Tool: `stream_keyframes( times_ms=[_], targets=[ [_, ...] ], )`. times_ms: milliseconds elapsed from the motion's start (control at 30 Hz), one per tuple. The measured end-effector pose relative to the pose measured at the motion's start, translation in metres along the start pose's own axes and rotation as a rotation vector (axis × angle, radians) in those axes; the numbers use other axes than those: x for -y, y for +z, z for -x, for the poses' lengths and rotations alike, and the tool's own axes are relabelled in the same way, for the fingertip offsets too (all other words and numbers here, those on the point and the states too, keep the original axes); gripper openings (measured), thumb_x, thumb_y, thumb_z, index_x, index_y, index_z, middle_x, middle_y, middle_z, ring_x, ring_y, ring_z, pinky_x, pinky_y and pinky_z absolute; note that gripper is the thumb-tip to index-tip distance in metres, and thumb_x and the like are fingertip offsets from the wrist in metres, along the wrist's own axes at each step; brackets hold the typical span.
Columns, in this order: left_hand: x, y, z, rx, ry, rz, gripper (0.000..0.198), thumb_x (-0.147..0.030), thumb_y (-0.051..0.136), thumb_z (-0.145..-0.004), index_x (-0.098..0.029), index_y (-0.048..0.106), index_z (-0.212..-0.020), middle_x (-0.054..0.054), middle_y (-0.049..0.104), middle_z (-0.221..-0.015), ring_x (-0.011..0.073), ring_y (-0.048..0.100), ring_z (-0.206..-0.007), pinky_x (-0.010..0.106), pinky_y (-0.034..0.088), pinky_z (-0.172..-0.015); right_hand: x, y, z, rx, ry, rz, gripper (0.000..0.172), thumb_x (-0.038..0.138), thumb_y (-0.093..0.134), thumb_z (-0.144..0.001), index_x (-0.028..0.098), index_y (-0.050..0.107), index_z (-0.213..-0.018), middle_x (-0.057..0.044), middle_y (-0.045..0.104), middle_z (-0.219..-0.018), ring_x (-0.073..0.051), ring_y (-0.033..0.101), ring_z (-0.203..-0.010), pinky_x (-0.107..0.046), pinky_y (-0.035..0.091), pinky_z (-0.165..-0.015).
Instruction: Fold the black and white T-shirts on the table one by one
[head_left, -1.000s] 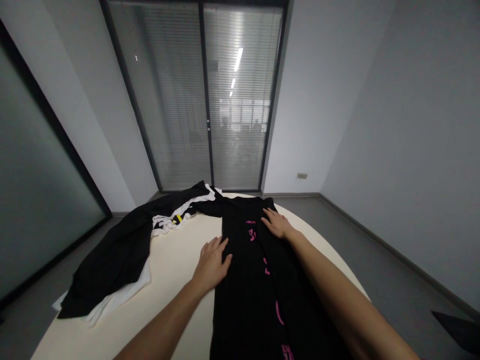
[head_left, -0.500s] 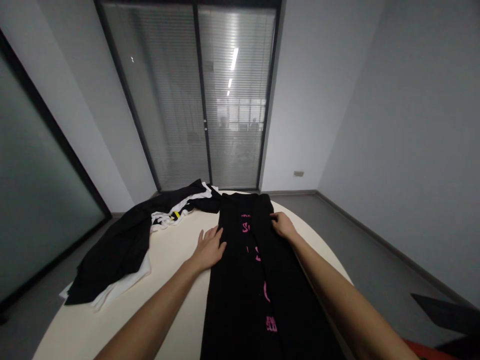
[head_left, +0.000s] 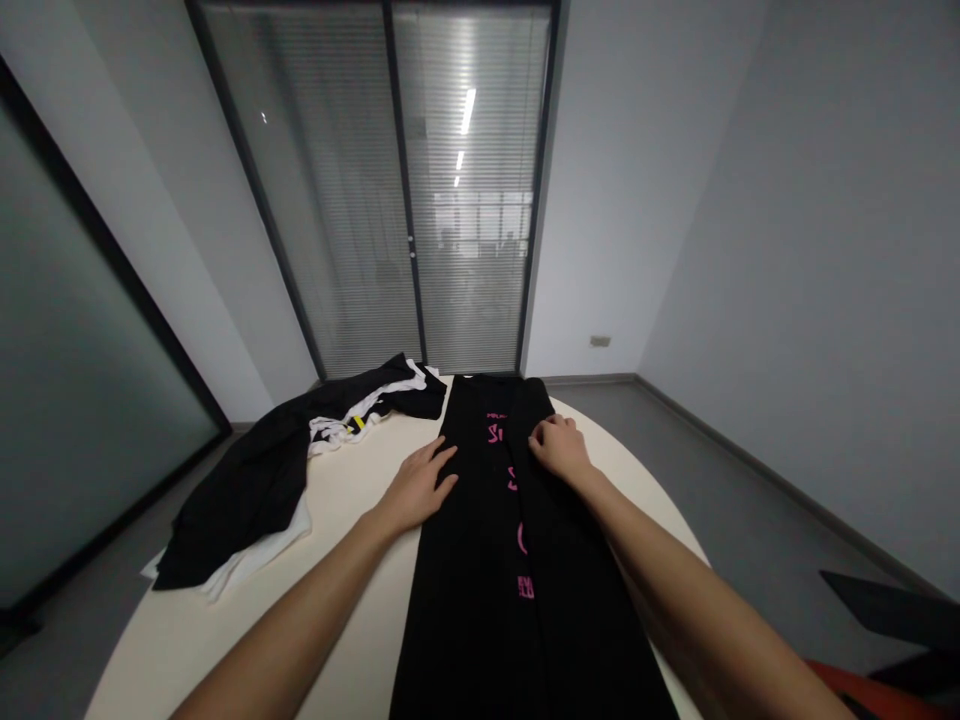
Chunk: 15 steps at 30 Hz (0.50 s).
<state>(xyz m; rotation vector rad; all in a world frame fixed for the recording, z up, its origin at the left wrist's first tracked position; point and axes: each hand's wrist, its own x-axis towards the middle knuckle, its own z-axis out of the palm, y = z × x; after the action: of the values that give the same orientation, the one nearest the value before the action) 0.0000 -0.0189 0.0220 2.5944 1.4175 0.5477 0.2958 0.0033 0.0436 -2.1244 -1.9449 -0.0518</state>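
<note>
A long black garment (head_left: 480, 540) with pink lettering lies lengthwise over the table, its right part folded over so that some of the print is covered. My left hand (head_left: 417, 484) rests at its left edge, fingers apart, fingertips on the cloth and holding nothing. On the folded right part, near the far end, lies my right hand (head_left: 559, 446) with its fingers curled together against the black fabric. Whether it pinches the cloth is too small to tell.
The pale round table (head_left: 352, 560) carries a pile of black and white clothes (head_left: 247, 490) at its left. Beyond it stands a glass partition with blinds (head_left: 480, 300). Something dark and red (head_left: 885, 690) shows at the lower right.
My right hand has moved from the garment's right edge inward onto the folded part. The garment's print has shifted in view. My left hand stays at the left edge.
</note>
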Motion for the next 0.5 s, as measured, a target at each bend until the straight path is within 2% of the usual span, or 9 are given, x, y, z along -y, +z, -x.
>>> stream_keyframes(
  times_ms=[67,133,300,400,467,500],
  targets=[
    [-0.004,-0.002,0.019,0.044,0.074,0.04,0.051,-0.042,0.049,-0.099,-0.026,0.049,-0.147,0.008,0.041,-0.159,0.0265,0.04,-0.145,0.047,0.029,-0.121,0.013,-0.015,0.018,0.114,-0.01,-0.031,0.039,0.048,0.051,-0.093,0.02,0.078,-0.095,-0.016,0.072,-0.108,-0.03,0.064,-0.104,-0.037,0.049,-0.085],
    [-0.005,0.0,0.035,0.076,0.091,0.047,0.051,-0.042,0.051,-0.099,-0.027,0.048,-0.147,0.008,0.041,-0.159,0.0267,0.037,-0.147,0.05,0.026,-0.122,0.025,-0.027,0.037,0.272,-0.053,-0.106,0.045,0.056,0.052,-0.091,0.02,0.077,-0.085,-0.013,0.074,-0.091,-0.027,0.067,-0.089,-0.033,0.048,-0.074],
    [-0.002,0.006,0.054,0.033,0.053,0.069,0.046,-0.039,0.048,-0.101,-0.024,0.05,-0.145,0.007,0.042,-0.158,0.0241,0.035,-0.148,0.05,0.024,-0.123,0.046,-0.043,0.085,0.701,-0.313,-0.325,0.053,0.067,0.06,-0.085,0.017,0.071,-0.069,-0.005,0.068,-0.069,-0.016,0.061,-0.064,-0.027,0.041,-0.059],
    [-0.001,0.007,0.056,0.016,0.045,0.082,0.044,-0.038,0.048,-0.101,-0.024,0.052,-0.143,0.007,0.045,-0.156,0.0233,0.038,-0.147,0.049,0.025,-0.123,0.05,-0.044,0.107,0.906,-0.463,-0.534,0.05,0.065,0.069,-0.079,0.016,0.065,-0.074,-0.001,0.065,-0.068,-0.012,0.056,-0.062,-0.023,0.04,-0.058],
    [-0.002,0.006,0.056,0.008,0.044,0.083,0.043,-0.036,0.049,-0.101,-0.024,0.053,-0.142,0.007,0.047,-0.155,0.0233,0.039,-0.146,0.049,0.026,-0.123,0.049,-0.041,0.117,1.012,-0.491,-0.776,0.051,0.06,0.079,-0.072,0.017,0.06,-0.092,0.001,0.066,-0.079,-0.011,0.06,-0.069,-0.022,0.043,-0.063],
    [-0.003,0.006,0.056,0.007,0.042,0.083,0.043,-0.036,0.049,-0.101,-0.024,0.053,-0.141,0.007,0.048,-0.154,0.0234,0.039,-0.146,0.049,0.026,-0.122,0.048,-0.039,0.121,1.073,-0.478,-0.901,0.059,0.057,0.083,-0.069,0.018,0.054,-0.103,0.001,0.067,-0.085,-0.012,0.063,-0.074,-0.022,0.046,-0.068]
  ],
)
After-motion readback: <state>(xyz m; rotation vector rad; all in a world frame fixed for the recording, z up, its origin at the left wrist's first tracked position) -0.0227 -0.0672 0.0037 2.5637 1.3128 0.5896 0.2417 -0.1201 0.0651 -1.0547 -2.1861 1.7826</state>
